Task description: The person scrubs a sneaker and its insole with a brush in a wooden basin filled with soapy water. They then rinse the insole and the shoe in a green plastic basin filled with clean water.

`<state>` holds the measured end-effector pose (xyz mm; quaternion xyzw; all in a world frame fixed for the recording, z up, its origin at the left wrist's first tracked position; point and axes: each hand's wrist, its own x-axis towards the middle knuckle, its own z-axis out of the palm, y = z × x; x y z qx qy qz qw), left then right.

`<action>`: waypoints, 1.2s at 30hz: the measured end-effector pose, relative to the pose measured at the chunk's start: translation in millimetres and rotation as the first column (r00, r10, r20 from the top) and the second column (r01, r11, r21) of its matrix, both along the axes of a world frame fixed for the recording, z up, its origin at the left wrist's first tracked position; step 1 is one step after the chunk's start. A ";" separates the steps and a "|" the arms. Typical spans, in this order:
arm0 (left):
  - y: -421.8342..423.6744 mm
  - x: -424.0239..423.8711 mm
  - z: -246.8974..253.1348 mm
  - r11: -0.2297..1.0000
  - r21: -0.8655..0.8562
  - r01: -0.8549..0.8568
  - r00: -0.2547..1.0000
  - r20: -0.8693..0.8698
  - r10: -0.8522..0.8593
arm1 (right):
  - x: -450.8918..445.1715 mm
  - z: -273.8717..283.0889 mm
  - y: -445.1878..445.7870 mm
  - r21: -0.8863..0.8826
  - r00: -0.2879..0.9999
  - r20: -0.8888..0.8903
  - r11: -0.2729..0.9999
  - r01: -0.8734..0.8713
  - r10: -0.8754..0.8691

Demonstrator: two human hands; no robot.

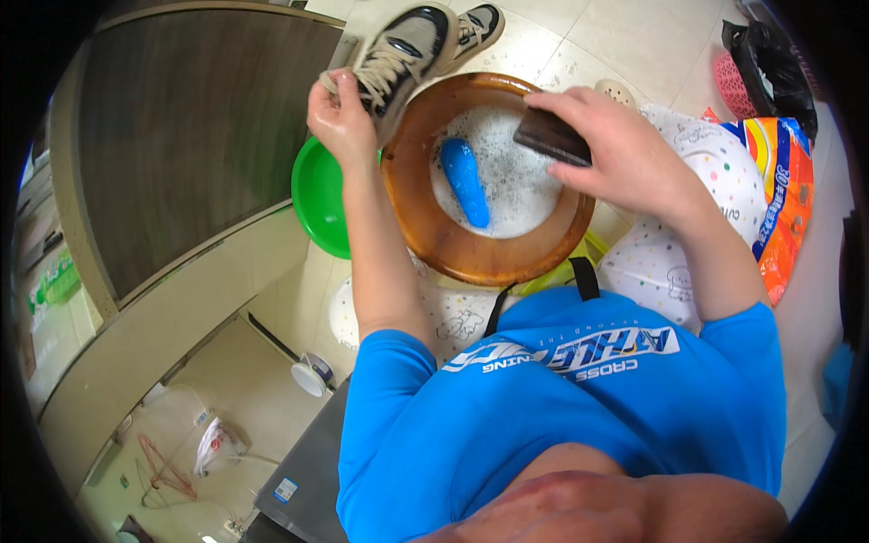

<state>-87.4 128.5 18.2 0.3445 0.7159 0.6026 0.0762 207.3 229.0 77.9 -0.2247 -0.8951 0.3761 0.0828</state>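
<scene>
My left hand (345,122) grips a grey and black sneaker (411,51) with cream laces, near its ankle opening. The sneaker is raised beside the far left rim of a brown basin (434,248), its toe pointing away from me. My right hand (604,139) holds a dark brush (553,136) by its back above the basin's right side; its bristles are hard to make out. Foamy water (523,197) fills the basin's bottom, with a blue insole (465,183) lying in the suds. Behind the held sneaker a second sneaker (481,28) is partly visible.
A green basin (319,203) stands left of the brown one, partly behind my left forearm. An orange detergent bag (787,203) lies on the right. Farther off is a pink bin (733,85) with a black liner. A dark-panelled cabinet (197,149) borders the left.
</scene>
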 end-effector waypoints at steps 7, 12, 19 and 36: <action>40.5 -135.8 -151.2 0.948 -0.267 -0.173 0.976 0.083 0.202 | -5.5 27.4 2.7 -0.163 0.995 0.086 0.986 -0.043 0.057; 60.6 -148.1 -219.3 0.847 -0.461 -0.265 0.788 0.402 0.465 | -13.7 34.9 6.8 -0.271 0.959 0.255 0.961 -0.052 0.124; 45.5 -134.9 -252.2 0.793 -0.537 -0.288 0.753 0.385 0.534 | -28.8 33.4 8.5 -0.284 0.926 0.326 0.954 -0.096 0.190; -49.6 123.6 -183.4 0.906 -0.379 -0.187 0.981 -0.120 0.152 | -40.5 22.9 -19.0 -0.129 0.943 0.235 0.969 -0.210 0.235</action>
